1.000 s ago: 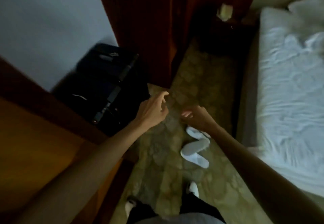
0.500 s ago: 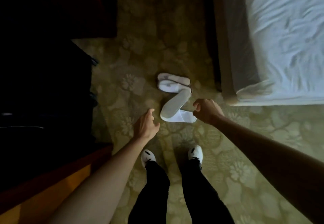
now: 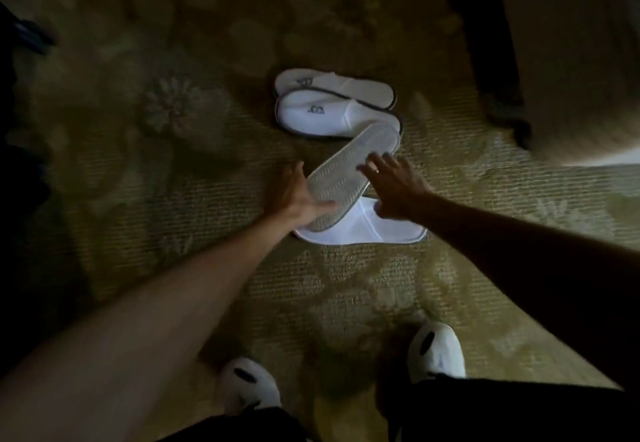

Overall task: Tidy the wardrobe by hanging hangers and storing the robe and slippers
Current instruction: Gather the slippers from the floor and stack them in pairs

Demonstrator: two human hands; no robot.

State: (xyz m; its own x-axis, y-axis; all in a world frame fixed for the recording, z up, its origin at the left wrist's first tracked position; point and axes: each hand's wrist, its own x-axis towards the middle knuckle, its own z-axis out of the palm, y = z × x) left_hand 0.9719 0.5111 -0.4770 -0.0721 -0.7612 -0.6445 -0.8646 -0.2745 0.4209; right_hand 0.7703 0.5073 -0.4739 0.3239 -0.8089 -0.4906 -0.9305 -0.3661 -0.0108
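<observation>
Slippers, four, white, heaped on carpet (image 3: 173, 199) — upturned slipper (image 3: 349, 171) lies across flat slipper (image 3: 363, 230). Your left hand (image 3: 294, 195) and right hand (image 3: 391, 188) sit spread-fingered on it, gripping nothing. Risk: lifting it alone drags the others askew.

Under me lies a dim olive-green carpet (image 3: 145, 171) with a pale flower pattern woven into it, and my two feet stand on it in white shoes with black marks, one (image 3: 251, 388) to the left and the other (image 3: 437, 350) to the right, below black trouser legs (image 3: 485, 410). Past the carpet's far right corner rises the pale side of the bed (image 3: 568, 60), with a dark vertical strip (image 3: 474, 26) just left of it. Along the carpet's left edge sits something dark (image 3: 20, 102) that I cannot make out.
</observation>
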